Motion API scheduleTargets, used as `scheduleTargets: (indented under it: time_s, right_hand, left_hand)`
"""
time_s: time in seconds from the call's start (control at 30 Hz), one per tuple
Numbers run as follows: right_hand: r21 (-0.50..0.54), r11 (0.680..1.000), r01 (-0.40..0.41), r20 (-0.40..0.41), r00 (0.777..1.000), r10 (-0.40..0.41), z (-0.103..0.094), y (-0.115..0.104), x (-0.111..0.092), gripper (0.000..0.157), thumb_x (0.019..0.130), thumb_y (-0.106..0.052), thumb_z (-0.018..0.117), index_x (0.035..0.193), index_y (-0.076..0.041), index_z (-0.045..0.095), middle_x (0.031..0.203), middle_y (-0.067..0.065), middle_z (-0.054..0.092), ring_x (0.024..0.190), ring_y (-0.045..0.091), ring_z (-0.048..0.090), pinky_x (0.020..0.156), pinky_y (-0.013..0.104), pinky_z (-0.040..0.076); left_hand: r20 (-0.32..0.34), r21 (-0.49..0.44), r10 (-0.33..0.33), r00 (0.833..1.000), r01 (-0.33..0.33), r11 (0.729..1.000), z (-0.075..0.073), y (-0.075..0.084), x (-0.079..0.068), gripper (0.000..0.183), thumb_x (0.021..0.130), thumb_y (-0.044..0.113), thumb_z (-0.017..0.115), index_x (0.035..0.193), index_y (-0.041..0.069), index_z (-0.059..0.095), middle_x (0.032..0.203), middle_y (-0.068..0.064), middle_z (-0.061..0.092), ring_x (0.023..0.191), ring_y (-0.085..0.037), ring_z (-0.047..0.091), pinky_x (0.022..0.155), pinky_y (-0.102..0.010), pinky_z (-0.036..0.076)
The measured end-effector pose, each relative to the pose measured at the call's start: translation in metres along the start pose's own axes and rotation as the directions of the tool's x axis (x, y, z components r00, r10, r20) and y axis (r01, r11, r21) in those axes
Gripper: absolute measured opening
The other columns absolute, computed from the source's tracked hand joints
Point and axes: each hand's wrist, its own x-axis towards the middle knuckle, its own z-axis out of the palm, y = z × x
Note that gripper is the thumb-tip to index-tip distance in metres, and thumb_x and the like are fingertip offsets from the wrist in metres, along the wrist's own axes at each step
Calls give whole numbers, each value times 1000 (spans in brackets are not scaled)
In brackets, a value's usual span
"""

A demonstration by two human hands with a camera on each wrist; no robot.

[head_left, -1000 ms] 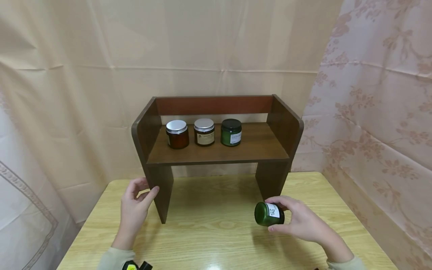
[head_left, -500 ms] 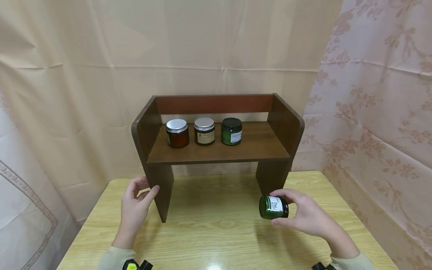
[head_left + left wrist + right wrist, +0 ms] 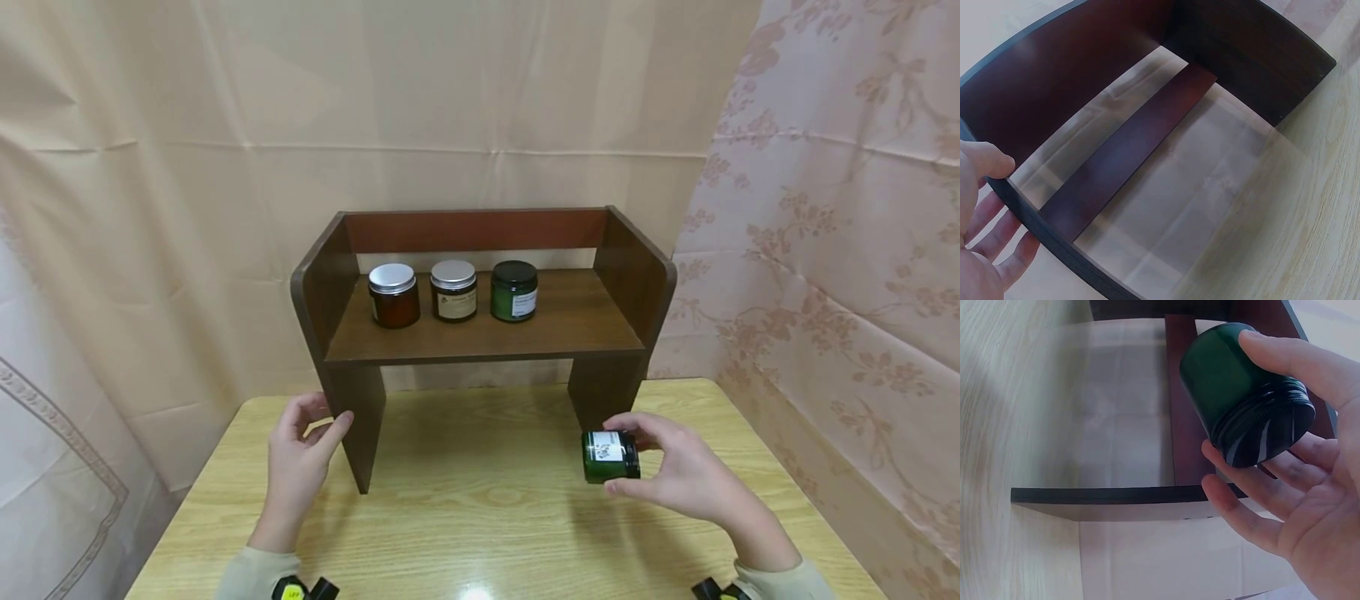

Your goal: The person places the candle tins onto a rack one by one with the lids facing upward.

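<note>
My right hand (image 3: 693, 471) grips a small green glass jar (image 3: 600, 468) with a black lid and white label. The jar lies sideways in the air by the shelf's right leg, base to the left and lid toward the palm. Thumb and fingers pinch it from opposite sides in the right wrist view, where the jar (image 3: 1222, 378) shows its dark lid. My left hand (image 3: 296, 475) holds the left side panel of a dark wooden shelf (image 3: 480, 346). In the left wrist view, the thumb (image 3: 991, 161) lies at the panel's edge, the other fingers outside it.
On the shelf board stand an amber jar (image 3: 396, 307) with a silver lid, a dark labelled jar (image 3: 455, 305) with a silver lid and a green jar (image 3: 510, 304) with a black lid. The shelf rests on a light wooden table (image 3: 480, 533). Curtains (image 3: 480, 100) hang behind.
My right hand has lifted the green jar slightly back and to the right, turning it until its label faces more toward the head camera. The left hand stays on the shelf panel.
</note>
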Motion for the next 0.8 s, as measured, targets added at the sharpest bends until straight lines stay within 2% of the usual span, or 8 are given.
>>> scheduleTargets:
  time_s: [0.17, 0.3, 0.53, 0.8]
  right_hand:
    - [48, 998, 27, -7, 1000, -27, 0, -1, 2, 69, 73, -18, 106, 131, -18, 69, 122, -1, 76, 96, 10, 72, 77, 30, 66]
    - [76, 997, 26, -4, 1000, -26, 0, 0, 2, 69, 71, -12, 105, 130, -21, 70, 122, -2, 76, 96, 11, 72, 74, 30, 66]
    - [56, 998, 3, -5, 1000, -2, -2, 0, 3, 69, 71, -12, 105, 129, -24, 70, 124, -5, 75, 103, 12, 70, 75, 30, 67]
    - [38, 999, -13, -14, 1000, 14, -3, 0, 3, 68, 71, -13, 105, 130, -18, 71, 126, -4, 74, 105, 12, 69, 74, 29, 66]
  left_hand:
    - [4, -5, 0, 1000, 0, 1000, 0, -1, 0, 33, 93, -15, 78, 121, -9, 63, 106, -3, 68, 102, -15, 68, 85, -17, 61]
    - [5, -6, -2, 1000, 2, 1000, 0, -1, 0, 33, 93, -15, 78, 122, -9, 63, 107, -3, 68, 103, -15, 68, 85, -17, 61]
    - [7, 0, 0, 1000, 0, 1000, 0, -1, 0, 32, 93, -13, 78, 121, -8, 63, 106, -3, 68, 103, -16, 68, 85, -18, 61]
    - [8, 13, 1, 1000, -1, 1000, -1, -1, 0, 32, 94, -12, 79, 121, -7, 63, 107, -3, 67, 103, -16, 67, 85, -18, 61]
